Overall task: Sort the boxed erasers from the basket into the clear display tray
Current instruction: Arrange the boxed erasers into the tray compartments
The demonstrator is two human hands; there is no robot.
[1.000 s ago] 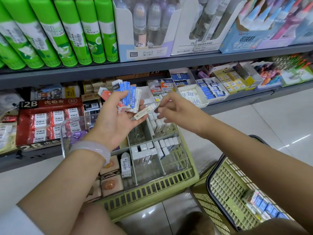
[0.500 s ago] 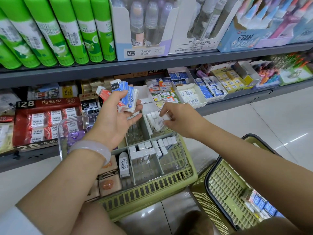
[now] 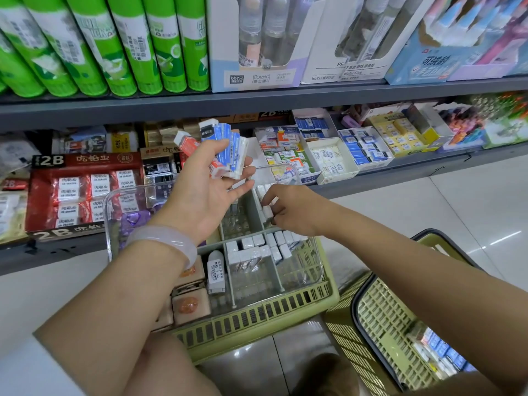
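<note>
My left hand (image 3: 200, 192) is raised above the clear display tray (image 3: 114, 201) and holds a fan of several boxed erasers (image 3: 225, 150), blue-and-white and orange-and-white. My right hand (image 3: 291, 210) reaches down into the tray's back right compartment, its curled fingertips on a white boxed eraser (image 3: 268, 212) standing in a row there. More white boxed erasers (image 3: 257, 247) fill the compartment in front. The green basket (image 3: 383, 318) at lower right holds several blue boxed erasers (image 3: 445, 352).
The tray sits in a green crate (image 3: 257, 318) on the floor, with peach boxes (image 3: 190, 305) at its left. Behind are grey shelves (image 3: 257, 101) with green glue sticks (image 3: 120, 47), a red 2B eraser box (image 3: 83, 192) and small eraser cartons (image 3: 363, 150).
My right hand took one white boxed eraser from beside the left hand down into the tray's back right compartment. The left hand stayed raised with its fan.
</note>
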